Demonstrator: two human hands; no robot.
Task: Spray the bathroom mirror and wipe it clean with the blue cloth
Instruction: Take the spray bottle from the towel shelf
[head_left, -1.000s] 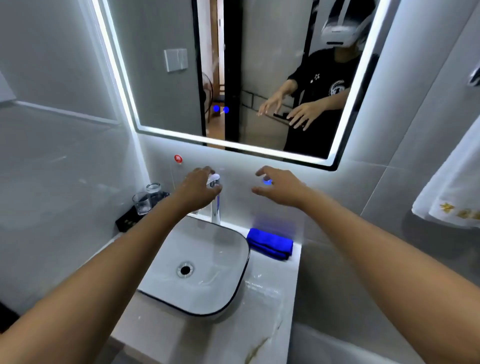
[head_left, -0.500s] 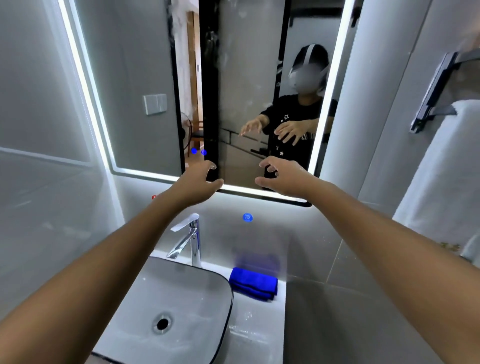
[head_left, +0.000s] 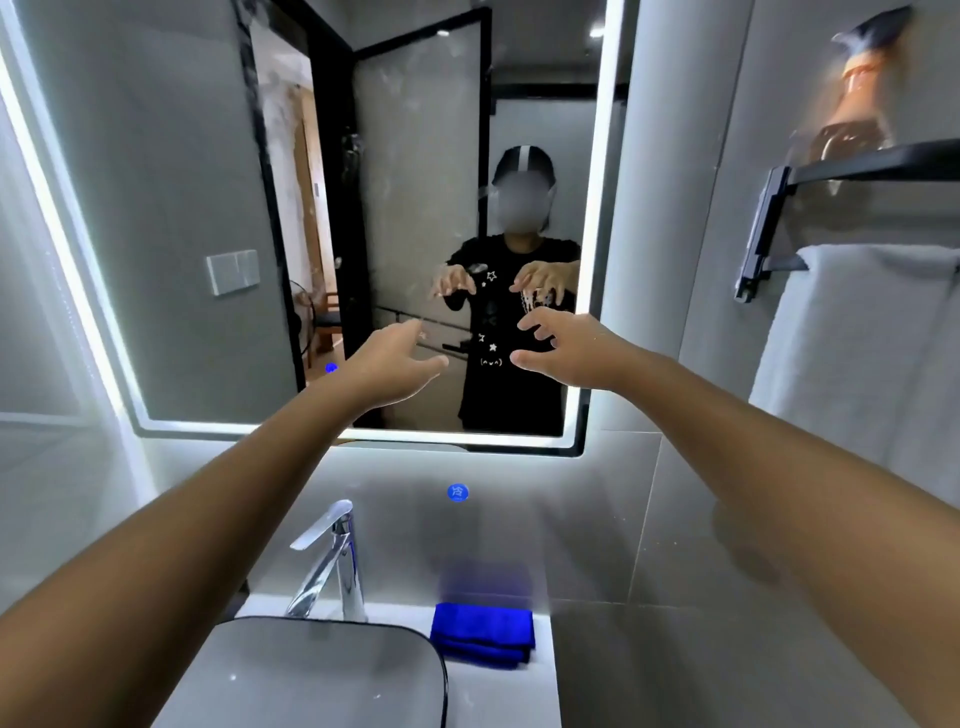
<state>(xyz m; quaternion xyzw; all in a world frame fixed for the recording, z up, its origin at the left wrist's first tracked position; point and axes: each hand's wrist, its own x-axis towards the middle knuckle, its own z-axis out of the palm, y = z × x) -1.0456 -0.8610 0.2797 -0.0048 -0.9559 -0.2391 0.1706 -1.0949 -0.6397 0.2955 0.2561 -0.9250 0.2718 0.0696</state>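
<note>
While both hands hang spread and empty in front of the mirror (head_left: 171, 218), the view has tilted upward since a second ago, when they hovered low over the faucet (head_left: 332, 561) and basin (head_left: 322, 670). The left hand (head_left: 387, 366) and right hand (head_left: 563, 345) now sit level with the lower part of the glass, fingers loosely splayed, gripping nothing. That rise has brought a spray bottle (head_left: 852, 98) into sight, blurred, standing on a black shelf (head_left: 883, 163) well up and to the right of the right hand, above a white towel (head_left: 857, 338). The blue cloth (head_left: 483, 634) lies folded on the desk far below both hands, just right of the basin, untouched. Smudges cloud the glass above the left hand. Judging from this, spraying has not begun; the right hand is the nearer one for reaching up to the bottle.
</note>
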